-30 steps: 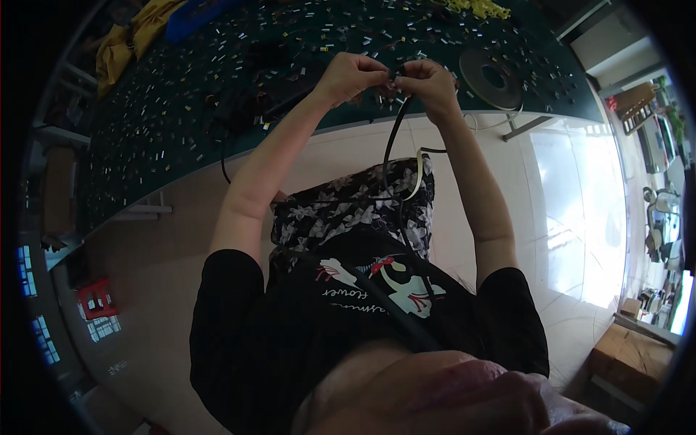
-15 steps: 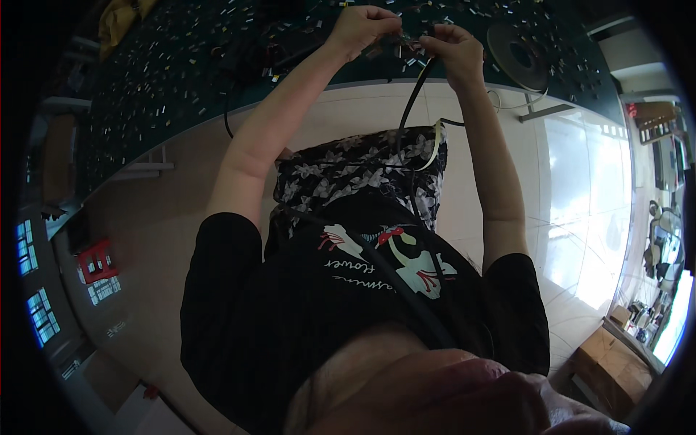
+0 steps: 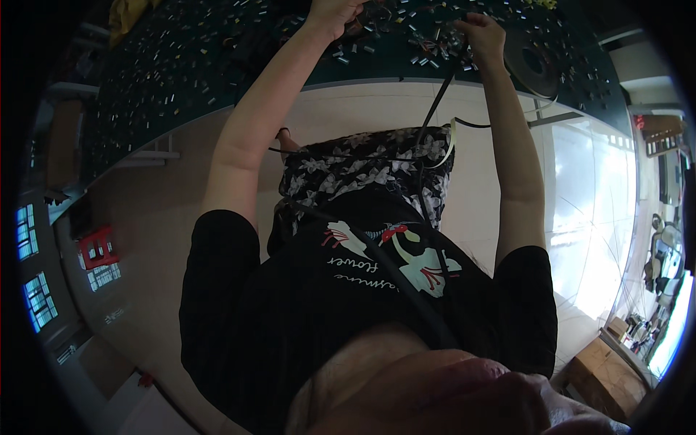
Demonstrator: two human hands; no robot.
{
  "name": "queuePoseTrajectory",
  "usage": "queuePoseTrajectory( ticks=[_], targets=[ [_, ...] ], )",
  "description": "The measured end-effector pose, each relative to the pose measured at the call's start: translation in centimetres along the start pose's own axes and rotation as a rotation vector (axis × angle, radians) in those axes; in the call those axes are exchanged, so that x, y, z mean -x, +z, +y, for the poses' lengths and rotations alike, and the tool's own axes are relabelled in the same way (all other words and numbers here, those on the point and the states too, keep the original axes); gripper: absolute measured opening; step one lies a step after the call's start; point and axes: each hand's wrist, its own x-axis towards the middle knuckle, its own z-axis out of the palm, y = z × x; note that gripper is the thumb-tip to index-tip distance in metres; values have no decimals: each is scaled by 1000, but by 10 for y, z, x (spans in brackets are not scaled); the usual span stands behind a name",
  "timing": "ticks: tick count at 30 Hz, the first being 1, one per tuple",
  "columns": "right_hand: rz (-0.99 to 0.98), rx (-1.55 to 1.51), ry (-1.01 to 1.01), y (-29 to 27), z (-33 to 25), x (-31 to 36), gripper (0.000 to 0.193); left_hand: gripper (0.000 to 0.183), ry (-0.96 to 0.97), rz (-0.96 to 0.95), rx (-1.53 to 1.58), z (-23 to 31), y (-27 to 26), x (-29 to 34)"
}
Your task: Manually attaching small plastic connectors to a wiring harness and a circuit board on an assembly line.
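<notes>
At the top edge, over a dark green table (image 3: pixel 181 109), my left hand (image 3: pixel 336 16) is closed with its fingertips together. What they hold, if anything, is too small and dark to make out. Thin reddish wires (image 3: pixel 384 13) lie just beside it. Farther right, my right hand (image 3: pixel 484 38) pinches the upper end of a long black strip (image 3: pixel 439 101), which hangs over the table edge down to my lap. Small silvery metal pieces (image 3: pixel 428 52) are heaped between the hands, nearer the right one.
A large flat roll (image 3: pixel 533 61) of strip lies on the table right of my right hand. More small pieces are scattered across the tabletop. A pale-edged loop of strip (image 3: pixel 451 145) hangs by my patterned lap. A red stool (image 3: pixel 98 246) stands at left, a cardboard box (image 3: pixel 605 370) at lower right.
My hands, close together before, have moved apart: the left up and left, the right to the right with the black strip. The heap of metal pieces between them now shows.
</notes>
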Motion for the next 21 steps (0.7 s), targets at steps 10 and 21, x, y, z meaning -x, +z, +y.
queuePoseTrajectory(
  ticks=[10,21],
  targets=[
    [126,345,80,-23,11,-7,46,13,-167,21,40,4,0,15],
    [129,685,-297,-39,9,-15,34,13,-213,-13,54,-3,3,22]
  ],
)
